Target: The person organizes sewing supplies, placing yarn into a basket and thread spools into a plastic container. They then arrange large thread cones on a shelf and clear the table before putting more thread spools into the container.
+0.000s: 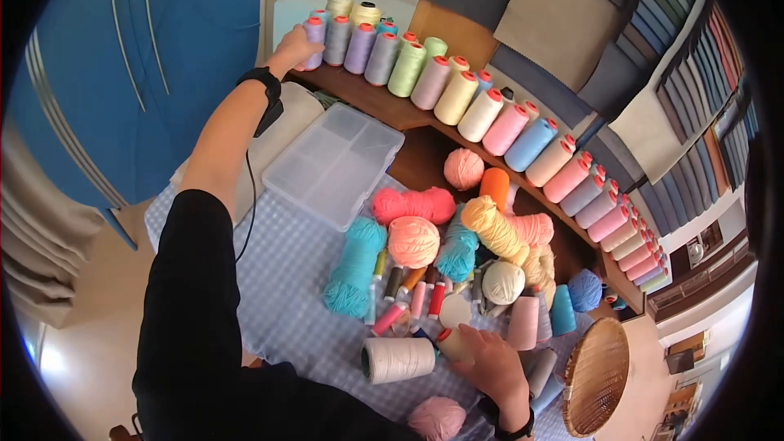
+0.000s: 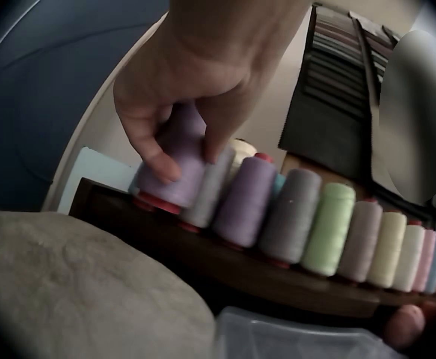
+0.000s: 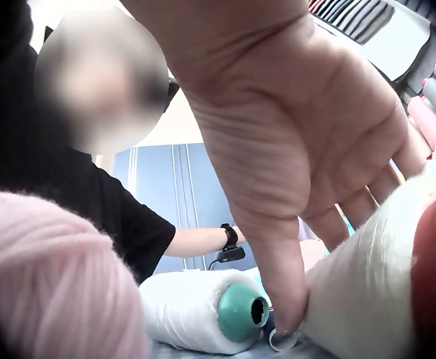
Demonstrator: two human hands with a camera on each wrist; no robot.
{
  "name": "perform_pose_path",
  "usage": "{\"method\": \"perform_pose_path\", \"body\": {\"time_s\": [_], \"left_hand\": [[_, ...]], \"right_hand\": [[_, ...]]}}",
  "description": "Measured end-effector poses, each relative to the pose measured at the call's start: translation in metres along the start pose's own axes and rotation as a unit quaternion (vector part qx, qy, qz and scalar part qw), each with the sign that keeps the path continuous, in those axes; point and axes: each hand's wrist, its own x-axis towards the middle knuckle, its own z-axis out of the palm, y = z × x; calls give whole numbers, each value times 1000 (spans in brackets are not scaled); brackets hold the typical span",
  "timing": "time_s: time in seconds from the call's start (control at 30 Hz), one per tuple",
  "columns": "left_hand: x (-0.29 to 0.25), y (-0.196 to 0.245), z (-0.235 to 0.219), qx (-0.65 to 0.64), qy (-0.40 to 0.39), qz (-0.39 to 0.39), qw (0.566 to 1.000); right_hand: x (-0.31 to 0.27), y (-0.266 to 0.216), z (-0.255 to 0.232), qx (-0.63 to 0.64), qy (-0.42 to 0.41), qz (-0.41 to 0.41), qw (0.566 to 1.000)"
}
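The pale purple cone (image 1: 314, 35) of thread is at the left end of a row along the dark wooden shelf (image 1: 353, 90). It is smooth and wide at the bottom, with red at its top and base. The left hand (image 1: 294, 51) pinches it. The right hand (image 1: 490, 361), far from the left, holds a cream cone (image 1: 452, 345) tipped sideways. Just beside that, a fat white spool (image 1: 400, 359) lies on the checked cloth (image 1: 278, 294). Near them is a fluffy pink ball (image 1: 437, 419). The flat, see-through plastic box (image 1: 335, 159) has little walls. The tan basket (image 1: 603, 376) is woven and round.
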Motion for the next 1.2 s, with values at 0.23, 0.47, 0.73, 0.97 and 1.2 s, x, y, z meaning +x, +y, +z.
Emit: {"method": "perform_pose_path", "body": {"time_s": [0.23,0.47,0.73,0.97,1.2], "left_hand": [[17,-8,15,30,43,-62,997],[28,-30,15,109,121,-23,986],[0,-6,-2,84,50,-91,991],[-233,146,3,-9,-489,332,807],[-307,167,21,-17,-541,352,764]], "right_hand": [[-6,6,-10,53,25,-48,997],[-7,-7,-35,111,117,-27,987],[-16,-16,-42,226,154,20,962],[23,-20,-46,465,256,28,847],[55,-39,-47,452,251,-12,856]]}}
